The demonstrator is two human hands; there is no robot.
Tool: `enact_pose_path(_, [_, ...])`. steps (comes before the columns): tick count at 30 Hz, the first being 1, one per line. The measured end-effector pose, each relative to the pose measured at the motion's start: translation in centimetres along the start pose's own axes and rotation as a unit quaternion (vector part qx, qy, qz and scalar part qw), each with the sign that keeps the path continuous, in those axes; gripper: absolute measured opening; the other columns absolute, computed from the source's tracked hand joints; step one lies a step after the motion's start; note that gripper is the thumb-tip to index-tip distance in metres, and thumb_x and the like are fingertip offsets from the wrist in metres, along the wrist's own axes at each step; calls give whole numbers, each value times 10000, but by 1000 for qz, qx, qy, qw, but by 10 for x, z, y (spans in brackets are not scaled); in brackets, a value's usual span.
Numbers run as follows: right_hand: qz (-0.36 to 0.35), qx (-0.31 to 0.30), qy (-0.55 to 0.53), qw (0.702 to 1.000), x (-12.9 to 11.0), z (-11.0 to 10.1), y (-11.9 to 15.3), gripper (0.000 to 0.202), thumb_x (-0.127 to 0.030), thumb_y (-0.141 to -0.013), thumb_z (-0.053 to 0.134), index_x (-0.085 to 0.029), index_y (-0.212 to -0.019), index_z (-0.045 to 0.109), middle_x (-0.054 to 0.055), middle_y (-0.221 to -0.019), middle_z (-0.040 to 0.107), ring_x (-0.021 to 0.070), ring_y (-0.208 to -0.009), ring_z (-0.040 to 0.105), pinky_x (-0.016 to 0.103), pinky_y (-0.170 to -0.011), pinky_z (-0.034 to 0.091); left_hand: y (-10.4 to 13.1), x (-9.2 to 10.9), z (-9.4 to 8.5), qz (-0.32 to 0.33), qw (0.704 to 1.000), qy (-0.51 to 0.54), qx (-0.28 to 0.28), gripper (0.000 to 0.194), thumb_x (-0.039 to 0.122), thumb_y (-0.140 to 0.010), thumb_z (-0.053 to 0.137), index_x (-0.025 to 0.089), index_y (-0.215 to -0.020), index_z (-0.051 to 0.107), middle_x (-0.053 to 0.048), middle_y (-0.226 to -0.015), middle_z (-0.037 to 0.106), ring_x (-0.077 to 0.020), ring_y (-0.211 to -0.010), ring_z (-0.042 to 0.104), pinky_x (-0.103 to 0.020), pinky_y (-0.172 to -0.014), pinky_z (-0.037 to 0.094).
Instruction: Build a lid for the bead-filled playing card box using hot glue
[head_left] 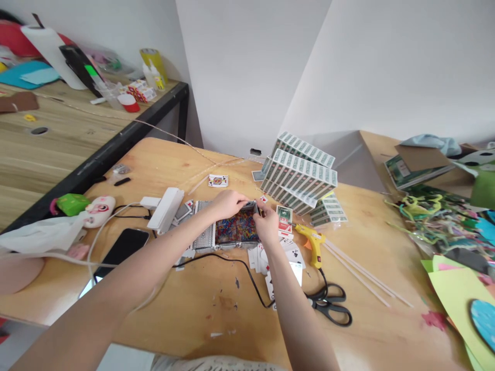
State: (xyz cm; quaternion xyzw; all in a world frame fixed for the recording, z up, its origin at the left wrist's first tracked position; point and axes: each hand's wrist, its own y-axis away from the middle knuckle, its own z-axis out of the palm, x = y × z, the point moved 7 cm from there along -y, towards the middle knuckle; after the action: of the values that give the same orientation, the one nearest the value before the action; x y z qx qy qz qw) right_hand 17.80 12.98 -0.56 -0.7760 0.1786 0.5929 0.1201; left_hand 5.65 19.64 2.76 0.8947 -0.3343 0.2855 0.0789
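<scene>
An open box built from playing cards (203, 234) lies on the table, with grey patterned card backs outside and a blue, red and yellow pattern inside. My left hand (228, 204) reaches across it, its fingers pinched at the far right corner. On the right wall, my right hand (266, 221) grips the edge close to that same corner, the thumb on top. Whether a small piece sits between the fingertips is hidden. Loose playing cards (292, 252) are fanned beside my right wrist. A red card box (285, 226) lies just right of that hand.
Stacked card boxes (301, 172) stand at the back. A yellow glue gun (315, 245), white glue sticks (367, 275) and black scissors (332, 304) lie right. A black cable (247, 270) crosses in front. Left are a phone (124, 250) and a white power strip (166, 210).
</scene>
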Motion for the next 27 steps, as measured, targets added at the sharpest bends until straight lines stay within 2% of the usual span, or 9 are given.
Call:
enact_pose_path(3, [11,-2,-15,1000,-2,-2,3,481,-106,-597,473,-150,-1027,683,43,-1099,690,224,-1084,613,382,-1000,427,-2,3,2,-15,1000,-21,-16,277,302,-845,469,223,-904,729,-51,-895,732,-185,-753,647,-264,-650,417])
enact_pose_path(8, [17,-21,-22,999,-1,-2,8,529,-97,-590,485,-163,-1083,666,34,-1160,660,213,-1145,575,389,-1046,380,-4,13,4,-14,997,-73,-15,289,332,-829,469,214,-750,720,-60,-736,719,-201,-673,628,-277,-599,380])
enact_pose_path(14, [15,-17,-34,999,1,0,11,562,-84,-589,470,-145,-1119,647,46,-1206,633,204,-1179,548,380,-1070,354,-2,13,7,-36,996,-85,13,275,326,-826,465,232,-812,723,-52,-804,725,-203,-737,633,-281,-617,389])
enact_pose_path(22, [3,-17,-8,1000,-4,0,12,561,-91,-604,463,-135,-1137,635,56,-1205,634,213,-1181,545,385,-1062,367,-5,13,9,-41,994,-102,3,281,308,-833,464,204,-707,693,-68,-732,706,-212,-689,623,-293,-577,356])
enact_pose_path(27, [2,-14,-10,1000,-5,0,13,562,-91,-601,462,-127,-1135,634,65,-1201,636,212,-1176,548,382,-1056,374,-3,15,9,-41,993,-107,9,280,300,-837,453,204,-745,700,-75,-754,707,-222,-716,631,-300,-595,371])
